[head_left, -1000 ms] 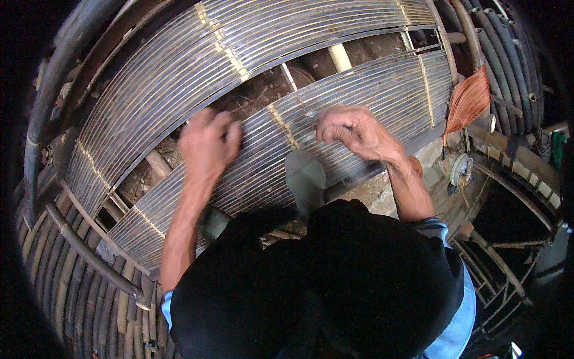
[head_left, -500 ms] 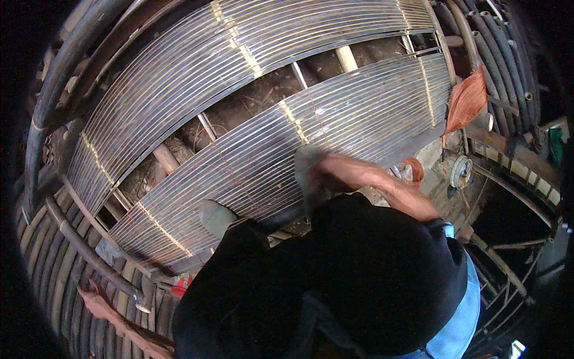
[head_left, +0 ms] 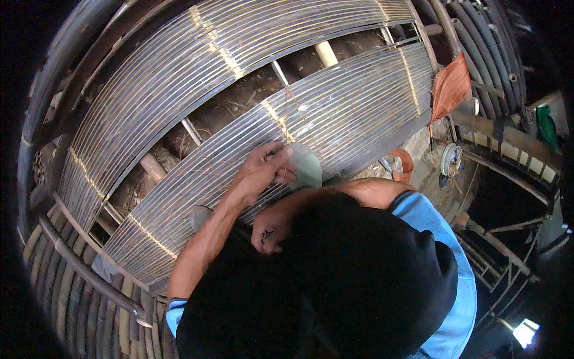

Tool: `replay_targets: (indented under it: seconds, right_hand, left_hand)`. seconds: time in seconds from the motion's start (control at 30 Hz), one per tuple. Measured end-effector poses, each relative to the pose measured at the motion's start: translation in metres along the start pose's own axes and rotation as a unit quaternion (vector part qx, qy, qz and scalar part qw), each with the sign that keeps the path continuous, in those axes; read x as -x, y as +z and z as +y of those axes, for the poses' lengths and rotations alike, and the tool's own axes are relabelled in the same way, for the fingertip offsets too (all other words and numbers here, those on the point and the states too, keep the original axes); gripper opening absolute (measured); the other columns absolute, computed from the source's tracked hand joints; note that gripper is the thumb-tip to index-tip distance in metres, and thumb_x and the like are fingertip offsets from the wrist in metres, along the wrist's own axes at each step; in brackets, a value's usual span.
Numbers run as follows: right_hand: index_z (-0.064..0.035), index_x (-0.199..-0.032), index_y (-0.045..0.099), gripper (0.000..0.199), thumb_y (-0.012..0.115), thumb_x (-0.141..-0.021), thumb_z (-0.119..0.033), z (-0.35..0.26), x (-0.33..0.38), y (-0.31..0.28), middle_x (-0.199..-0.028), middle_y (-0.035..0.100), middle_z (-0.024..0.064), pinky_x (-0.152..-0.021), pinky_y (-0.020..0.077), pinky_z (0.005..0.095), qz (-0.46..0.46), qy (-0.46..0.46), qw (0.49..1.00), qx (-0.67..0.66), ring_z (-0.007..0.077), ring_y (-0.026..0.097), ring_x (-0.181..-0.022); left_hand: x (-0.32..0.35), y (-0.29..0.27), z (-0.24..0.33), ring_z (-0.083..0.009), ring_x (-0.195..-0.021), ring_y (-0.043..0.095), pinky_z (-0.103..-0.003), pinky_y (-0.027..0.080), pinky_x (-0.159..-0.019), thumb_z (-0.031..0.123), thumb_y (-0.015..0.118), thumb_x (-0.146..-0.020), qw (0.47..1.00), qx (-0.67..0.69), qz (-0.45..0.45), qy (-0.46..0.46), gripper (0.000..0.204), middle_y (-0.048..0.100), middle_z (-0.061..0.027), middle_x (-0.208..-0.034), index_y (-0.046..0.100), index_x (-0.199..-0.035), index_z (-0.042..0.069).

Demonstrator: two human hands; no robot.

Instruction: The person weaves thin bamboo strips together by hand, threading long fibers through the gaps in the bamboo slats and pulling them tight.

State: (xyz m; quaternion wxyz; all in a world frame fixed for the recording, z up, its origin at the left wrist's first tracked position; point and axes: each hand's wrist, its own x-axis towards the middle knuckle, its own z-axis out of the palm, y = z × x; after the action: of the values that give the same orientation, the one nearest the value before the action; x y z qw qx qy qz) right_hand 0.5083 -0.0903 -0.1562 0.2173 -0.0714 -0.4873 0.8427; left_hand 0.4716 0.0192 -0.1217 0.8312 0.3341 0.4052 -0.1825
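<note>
Below me lies a panel of thin parallel slats [head_left: 197, 185], crossed by pale woven bands and fine reddish strands. My left hand [head_left: 263, 170] is over its middle, thumb and fingers drawn together; what they pinch, if anything, is too small to make out. It is beside a rounded grey-green shape [head_left: 308, 166], like a shoe toe, resting on the slats. My right hand [head_left: 270, 232] is curled closer to my body, partly in shadow and behind my dark head covering; its grip is hidden. A second grey-green shape [head_left: 199, 216] shows beside my left forearm.
Another slatted panel [head_left: 137, 119] lies farther off, beyond a gap crossed by poles. An orange-brown fibre bundle [head_left: 452, 88] hangs at the right, above a reddish coil [head_left: 402, 164] and a round spool-like thing [head_left: 449, 160]. Dark poles [head_left: 84, 269] line the left.
My right hand has drawn back from the slats towards my body. My left hand and forearm have come into view over the panel. The whole view has shifted slightly.
</note>
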Motion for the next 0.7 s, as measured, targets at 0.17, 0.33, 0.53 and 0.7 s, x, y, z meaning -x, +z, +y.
replay_targets:
  seconds: [0.17,0.33,0.53,0.7]
  right_hand:
    - [-0.0043,-0.111,0.071,0.024,0.064,-0.099,-0.024,-0.098,0.067,-0.007,-0.09,0.073,0.0087,-0.078,0.0549,0.0327,0.249,0.065,0.958,0.126,0.0163,0.071,-0.083]
    - [-0.0044,-0.118,0.068,0.039,0.066,-0.097,-0.037,-0.099,0.121,-0.024,-0.127,0.065,0.0143,-0.103,0.0479,0.0415,0.649,0.018,0.636,0.417,0.0292,0.06,-0.121]
    - [-0.0041,-0.08,0.061,0.036,0.075,-0.088,-0.036,-0.084,0.106,-0.023,-0.114,0.066,0.0153,-0.104,0.0445,0.0487,0.517,-0.045,0.621,0.587,0.0344,0.06,-0.117]
    - [-0.0059,-0.066,0.052,0.039,0.085,-0.077,-0.024,-0.065,0.106,-0.001,-0.069,0.052,0.0107,-0.078,0.0477,0.0443,0.536,-0.069,0.663,0.518,0.0317,0.054,-0.072]
  left_hand:
    - [0.033,-0.015,0.005,-0.0295,-0.087,0.068,-0.039,0.051,-0.085,0.018,0.06,-0.101,0.893,-0.302,0.168,0.289,0.025,0.073,-0.0167,-0.092,0.075,-0.094,-0.001]
    - [0.097,-0.023,0.022,-0.0334,-0.091,0.069,-0.043,0.044,-0.104,0.018,0.062,-0.1,0.802,-0.42,0.146,0.4,0.024,0.075,-0.0152,-0.097,0.074,-0.088,0.001]
    - [0.127,-0.001,0.036,-0.0268,-0.089,0.068,-0.044,0.038,-0.112,0.028,0.06,-0.104,0.916,-0.088,-0.159,0.357,0.039,0.07,-0.0122,-0.084,0.071,-0.079,-0.001]
    - [0.139,0.001,0.027,-0.0239,-0.074,0.06,-0.039,0.045,-0.083,0.019,0.065,-0.099,0.912,-0.196,-0.106,0.345,0.028,0.064,-0.01,-0.075,0.07,-0.078,0.0]
